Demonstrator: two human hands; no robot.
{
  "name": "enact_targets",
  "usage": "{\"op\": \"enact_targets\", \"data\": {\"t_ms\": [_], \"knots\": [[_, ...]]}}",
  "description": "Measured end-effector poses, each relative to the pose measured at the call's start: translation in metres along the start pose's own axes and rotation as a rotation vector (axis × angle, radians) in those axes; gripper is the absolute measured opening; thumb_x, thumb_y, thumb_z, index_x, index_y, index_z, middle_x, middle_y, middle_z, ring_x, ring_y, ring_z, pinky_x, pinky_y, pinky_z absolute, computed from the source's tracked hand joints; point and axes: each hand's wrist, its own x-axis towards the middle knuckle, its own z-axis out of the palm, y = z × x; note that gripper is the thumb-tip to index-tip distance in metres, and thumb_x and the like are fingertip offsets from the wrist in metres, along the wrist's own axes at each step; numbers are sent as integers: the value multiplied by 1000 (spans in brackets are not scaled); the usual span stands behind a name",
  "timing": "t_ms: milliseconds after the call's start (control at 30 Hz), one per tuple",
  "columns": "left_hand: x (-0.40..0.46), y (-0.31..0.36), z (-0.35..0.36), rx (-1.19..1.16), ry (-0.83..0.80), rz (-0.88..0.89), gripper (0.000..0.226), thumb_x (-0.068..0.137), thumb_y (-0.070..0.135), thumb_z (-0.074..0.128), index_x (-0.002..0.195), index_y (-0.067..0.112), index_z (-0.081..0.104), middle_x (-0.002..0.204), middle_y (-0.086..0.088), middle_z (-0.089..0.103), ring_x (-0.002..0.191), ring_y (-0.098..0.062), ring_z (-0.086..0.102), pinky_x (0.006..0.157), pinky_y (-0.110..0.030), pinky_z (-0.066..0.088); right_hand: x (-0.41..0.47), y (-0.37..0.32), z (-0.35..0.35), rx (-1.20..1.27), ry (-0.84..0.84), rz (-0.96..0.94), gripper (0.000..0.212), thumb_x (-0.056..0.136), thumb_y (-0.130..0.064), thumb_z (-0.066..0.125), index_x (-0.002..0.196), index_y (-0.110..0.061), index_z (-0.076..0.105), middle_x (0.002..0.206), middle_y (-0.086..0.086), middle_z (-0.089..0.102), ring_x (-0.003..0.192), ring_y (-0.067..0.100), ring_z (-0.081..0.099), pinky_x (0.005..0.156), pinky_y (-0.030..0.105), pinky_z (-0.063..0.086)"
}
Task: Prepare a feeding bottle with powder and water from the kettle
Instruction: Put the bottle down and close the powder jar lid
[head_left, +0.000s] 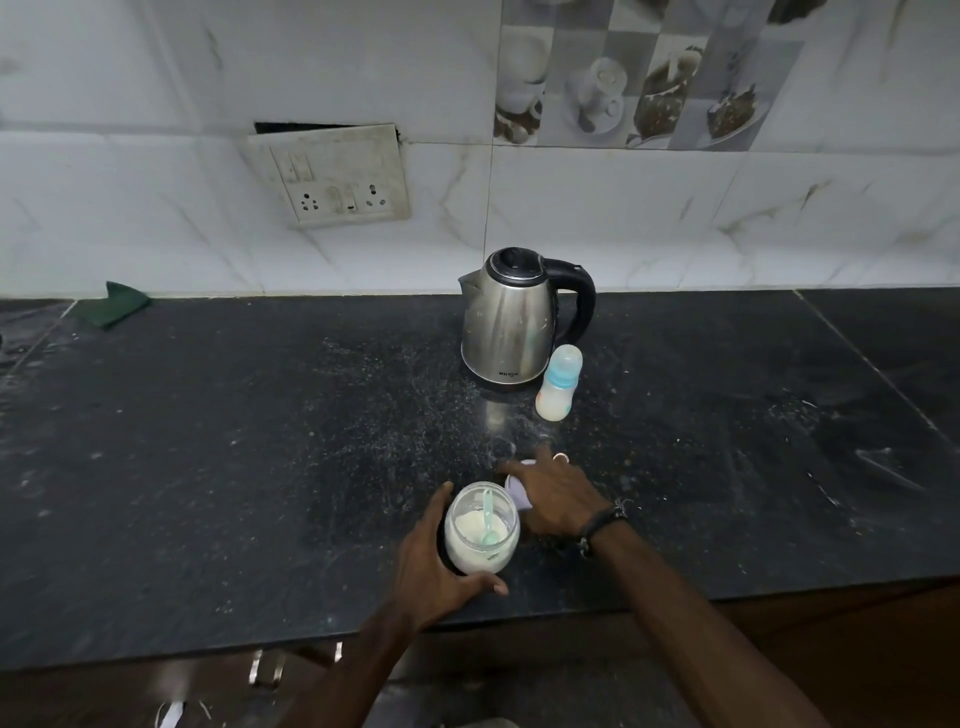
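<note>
nearest to me, my left hand (439, 566) curls round the open jar (481, 527) of white powder at the front edge of the dark counter (208, 467), thumb on the near side and fingers wrapped behind it. a pale green scoop (488, 514) stands inside the jar, its bowl down in the powder. just right of the jar, touching or almost touching it, my right hand (553, 493) lies palm down over a whitish thing that i take for the jar's lid (519, 491) (mostly covered, so i can't be sure). whether those fingers grip it or only rest on it i cannot tell.

further back, well apart from both hands, the feeding bottle (559, 383) stands upright with its blue collar and cap on, just beside the steel kettle (511, 317), which sits near the tiled wall (675, 223) with its lid down and handle to the right.

i judge this is the powder step, barely begun: the jar is open, but the bottle looks closed. next i would free the right hand, bring the bottle close, unscrew its top, then lift a level scoop across without spilling. water from the kettle comes after.
</note>
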Motion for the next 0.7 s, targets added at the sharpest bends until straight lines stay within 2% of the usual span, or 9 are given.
{"op": "enact_targets", "data": {"t_ms": [100, 233, 367, 433, 500, 600, 633, 700], "knots": [[0, 2, 2, 13, 22, 3, 122, 38, 65, 94, 142, 18, 49, 134, 11, 62, 125, -4, 56, 105, -38, 48, 0, 5, -14, 61, 97, 29, 69, 78, -41, 68, 139, -41, 36, 127, 14, 38, 103, 37, 50, 89, 43, 50], [-1, 10, 3, 21, 42, 11, 101, 45, 61, 94, 132, 28, 56, 124, 20, 65, 116, 3, 59, 99, -30, 50, -9, 4, -43, 273, 230, 18, 56, 80, -38, 69, 130, -31, 45, 118, 8, 40, 99, 32, 50, 92, 38, 45], [-3, 12, 3, 36, 53, 13, 94, 50, 59, 93, 131, 28, 57, 123, 21, 65, 115, 3, 60, 97, -31, 52, -21, -3, -61, 510, 356, -41, 41, 74, -43, 75, 101, -27, 48, 95, -4, 54, 82, 10, 54, 66, 25, 41], [-3, 13, 3, 50, 54, 21, 94, 51, 58, 93, 132, 28, 56, 124, 21, 65, 115, 4, 60, 97, -29, 51, -25, -6, -64, 524, 356, -54, 42, 67, -50, 77, 89, -26, 50, 90, -9, 58, 78, 6, 55, 62, 24, 41], [-3, 15, 2, 61, 50, 27, 93, 52, 58, 92, 133, 31, 54, 125, 22, 64, 115, 4, 59, 97, -25, 50, -28, -8, -64, 504, 352, -91, 38, 61, -56, 76, 74, -27, 55, 92, -11, 64, 84, 7, 59, 69, 30, 50], [-3, 16, 2, 63, 48, 21, 94, 52, 56, 93, 134, 38, 51, 125, 25, 63, 116, 5, 59, 96, -22, 50, -31, -10, -65, 471, 256, -164, 30, 60, -48, 81, 56, -26, 61, 106, -11, 70, 95, 4, 62, 82, 32, 53], [-4, 17, 2, 64, 51, 16, 93, 52, 55, 94, 132, 41, 50, 124, 29, 63, 115, 6, 59, 96, -19, 49, -33, -12, -65, 448, 214, -182, 26, 62, -45, 82, 58, -27, 63, 110, -11, 69, 98, 4, 61, 83, 30, 52], [-5, 18, 2, 63, 51, 8, 91, 51, 54, 94, 129, 49, 47, 122, 37, 60, 114, 9, 58, 94, -13, 47, -36, -15, -65, 384, 183, -216, 26, 65, -42, 83, 78, -29, 65, 112, -10, 65, 101, 8, 58, 82, 26, 45]]}}
